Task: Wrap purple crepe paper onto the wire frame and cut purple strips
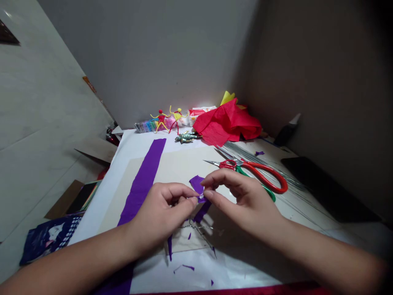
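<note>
From the head camera I see my left hand [162,213] and right hand [242,200] meeting over the near middle of the white worktop [144,143]; the fingers [187,203] of both are pinched shut from either side on a small piece of purple crepe paper [198,184], which is held just above a grey card sheet [178,168]. A thin, kinked length of silver wire [196,227] lies below the hands; I cannot tell whether it joins the paper. Left of the hands a long strip of purple crepe paper [144,180] runs from near to far; scraps of purple paper [188,267] dot the near edge. Right of the hands lie red-handled scissors [260,172] across a bundle of thin straight wires [264,162]; at the far side sits crumpled red crepe paper [229,121], with two pipe-cleaner figures [168,116] to its left.
</note>
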Motion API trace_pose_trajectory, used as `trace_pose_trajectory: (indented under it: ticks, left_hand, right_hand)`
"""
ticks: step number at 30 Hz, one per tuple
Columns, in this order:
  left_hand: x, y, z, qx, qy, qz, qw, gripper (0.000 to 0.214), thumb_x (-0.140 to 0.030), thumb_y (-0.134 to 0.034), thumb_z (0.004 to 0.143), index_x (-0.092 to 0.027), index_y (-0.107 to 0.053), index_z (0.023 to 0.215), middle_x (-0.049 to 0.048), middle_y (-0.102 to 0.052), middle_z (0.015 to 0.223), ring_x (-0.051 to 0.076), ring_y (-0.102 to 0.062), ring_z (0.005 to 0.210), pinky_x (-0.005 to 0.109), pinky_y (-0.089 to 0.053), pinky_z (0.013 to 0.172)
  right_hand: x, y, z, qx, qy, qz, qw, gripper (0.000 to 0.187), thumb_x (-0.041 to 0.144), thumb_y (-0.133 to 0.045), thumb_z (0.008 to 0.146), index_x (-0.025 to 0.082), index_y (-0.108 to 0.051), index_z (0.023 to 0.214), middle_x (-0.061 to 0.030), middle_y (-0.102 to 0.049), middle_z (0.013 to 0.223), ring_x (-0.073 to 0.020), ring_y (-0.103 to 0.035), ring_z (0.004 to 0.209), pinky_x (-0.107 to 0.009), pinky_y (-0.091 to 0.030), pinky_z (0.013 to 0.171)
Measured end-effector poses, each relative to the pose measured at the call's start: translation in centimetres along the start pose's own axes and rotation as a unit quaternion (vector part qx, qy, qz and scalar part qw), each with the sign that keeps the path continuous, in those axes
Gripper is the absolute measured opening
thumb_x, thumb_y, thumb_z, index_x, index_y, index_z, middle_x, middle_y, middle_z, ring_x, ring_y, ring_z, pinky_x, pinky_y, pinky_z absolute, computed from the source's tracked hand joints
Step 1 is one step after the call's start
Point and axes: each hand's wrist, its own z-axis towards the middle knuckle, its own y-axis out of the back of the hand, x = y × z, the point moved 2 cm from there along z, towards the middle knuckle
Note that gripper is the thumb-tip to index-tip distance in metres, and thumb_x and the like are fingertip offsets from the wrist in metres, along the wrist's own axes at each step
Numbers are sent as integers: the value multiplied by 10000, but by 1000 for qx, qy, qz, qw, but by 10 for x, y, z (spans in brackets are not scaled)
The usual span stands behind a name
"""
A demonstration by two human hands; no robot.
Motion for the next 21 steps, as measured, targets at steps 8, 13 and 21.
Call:
trace_pose_trajectory:
  ticks: [8, 13, 21]
  left_hand:
    - [0, -1, 0, 6, 3, 6, 1000, 114, -208, -568, 712, -137, -617, 638, -65, -395, 454, 52, -314, 420, 171, -227, 404]
    - [0, -1, 1, 16, 7, 5, 1000, 127, -196, -562, 712, -145, -589, 600, -64, -413, 466, 48, -301, 416, 168, -222, 399]
    - [0, 0, 1, 14, 7, -1, 1000, 117, -191, -552, 714, -144, -578, 610, -71, -399, 464, 47, -316, 419, 164, -238, 403]
  right_hand:
    - [-5, -3, 4, 15, -80, 112, 990, 101, 150, -633, 745, 179, -614, 840, -15, -634, 795, -127, -598, 736, -245, -497, 666]
    - [-15, 3, 5, -17, -107, 171, 979, 105, 237, -651, 760, 195, -609, 848, -13, -631, 841, -125, -590, 751, -249, -490, 682]
    - [-6, 10, 9, 25, -54, 6, 998, 71, 245, -605, 798, 203, -656, 824, -12, -656, 829, -150, -594, 804, -267, -452, 740]
